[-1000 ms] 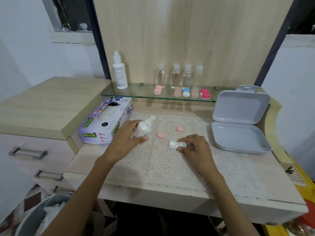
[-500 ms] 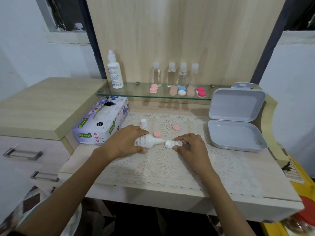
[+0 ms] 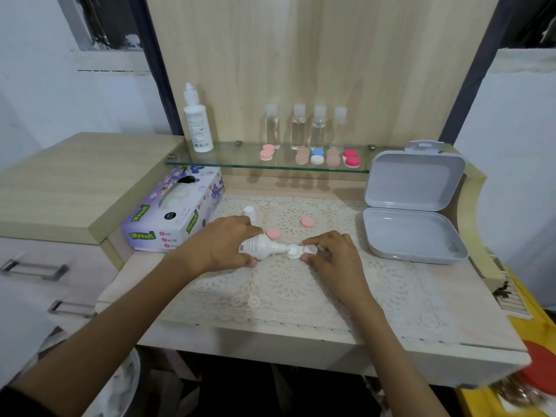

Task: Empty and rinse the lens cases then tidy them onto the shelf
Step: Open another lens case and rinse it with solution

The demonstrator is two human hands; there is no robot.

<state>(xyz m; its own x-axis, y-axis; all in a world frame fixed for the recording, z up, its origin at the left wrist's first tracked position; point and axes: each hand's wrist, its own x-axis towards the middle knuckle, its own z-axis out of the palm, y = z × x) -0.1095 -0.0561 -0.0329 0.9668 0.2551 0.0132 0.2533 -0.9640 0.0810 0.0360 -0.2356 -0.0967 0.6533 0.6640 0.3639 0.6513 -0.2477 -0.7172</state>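
A white lens case (image 3: 296, 252) with both wells uncapped lies on the lace mat (image 3: 288, 284). My right hand (image 3: 332, 255) pinches its right end. My left hand (image 3: 224, 245) grips a small white solution bottle (image 3: 261, 245), tipped on its side with the nozzle over the left well. Two pink caps (image 3: 273, 233) (image 3: 307, 222) lie on the mat behind it, and the bottle's white cap (image 3: 249, 212) stands further back. Several closed lens cases (image 3: 317, 156) sit in a row on the glass shelf (image 3: 240, 164).
A tall white bottle (image 3: 197, 124) and several clear bottles (image 3: 308, 127) stand on the shelf. A tissue box (image 3: 173, 212) lies left of the mat. An open grey plastic box (image 3: 413, 215) sits at the right. A cabinet with drawers is at the left.
My left hand tipped the small bottle from upright onto its side and brought the nozzle to the case's left well. My right hand stayed on the case.
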